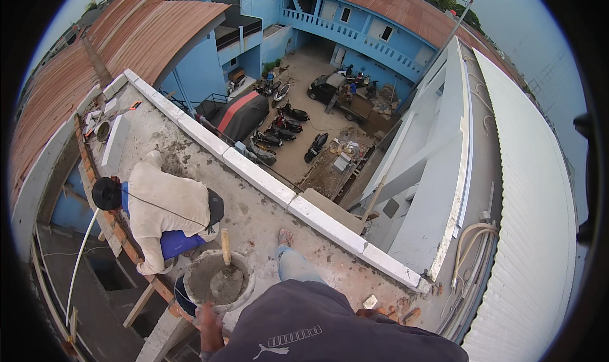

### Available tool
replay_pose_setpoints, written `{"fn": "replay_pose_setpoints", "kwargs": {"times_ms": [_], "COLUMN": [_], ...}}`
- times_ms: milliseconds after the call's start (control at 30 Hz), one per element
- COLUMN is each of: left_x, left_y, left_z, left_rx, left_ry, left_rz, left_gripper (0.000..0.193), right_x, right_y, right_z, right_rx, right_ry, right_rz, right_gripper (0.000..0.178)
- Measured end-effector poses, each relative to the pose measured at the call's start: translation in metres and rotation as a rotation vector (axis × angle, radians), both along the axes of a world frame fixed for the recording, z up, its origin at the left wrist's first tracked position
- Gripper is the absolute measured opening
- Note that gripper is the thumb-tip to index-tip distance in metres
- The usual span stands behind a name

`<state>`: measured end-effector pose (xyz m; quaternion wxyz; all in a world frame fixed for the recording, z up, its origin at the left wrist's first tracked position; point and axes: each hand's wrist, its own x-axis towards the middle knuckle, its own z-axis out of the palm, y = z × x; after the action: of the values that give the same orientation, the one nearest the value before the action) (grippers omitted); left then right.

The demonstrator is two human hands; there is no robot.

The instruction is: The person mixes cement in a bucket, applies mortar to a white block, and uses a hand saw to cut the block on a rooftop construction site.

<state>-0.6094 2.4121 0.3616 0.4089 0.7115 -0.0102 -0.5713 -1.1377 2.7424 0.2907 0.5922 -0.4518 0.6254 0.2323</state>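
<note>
Bucket (202,276), near left: rim apparently steadied by left hand (208,321); wooden handle (226,246) propped inside; either hand's grip cannot be told.

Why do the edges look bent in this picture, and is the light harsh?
Head view: fisheye distortion bows the white corrugated roof inside the black rim; head view: light looks soft, with no crisp shadows on the concrete slab; head view: the bucket is sharp enough to show a wooden handle.
</note>
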Motion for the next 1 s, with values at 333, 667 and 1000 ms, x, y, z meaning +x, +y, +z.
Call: {"fn": "replay_pose_setpoints", "kwargs": {"times_ms": [333,667,1000], "left_x": [-0.046,-0.077,-0.044], "left_y": [-0.164,-0.323,-0.497], "left_z": [0.062,0.148,0.161], "left_rx": [-0.114,-0.325,-0.387], "left_ry": [0.096,0.175,0.204], "left_rz": [0.091,0.256,0.319], "left_gripper": [0.027,0.04,0.046], "right_x": [-0.101,-0.119,-0.027], "right_y": [-0.377,-0.74,-0.908], "right_z": [-0.011,0.008,0.089], "right_rx": [0.018,-0.275,0.024], "right_ry": [0.031,0.22,0.13], "right_rz": [0.08,-0.151,-0.103], "right_gripper": [0.027,0.052,0.029]}}
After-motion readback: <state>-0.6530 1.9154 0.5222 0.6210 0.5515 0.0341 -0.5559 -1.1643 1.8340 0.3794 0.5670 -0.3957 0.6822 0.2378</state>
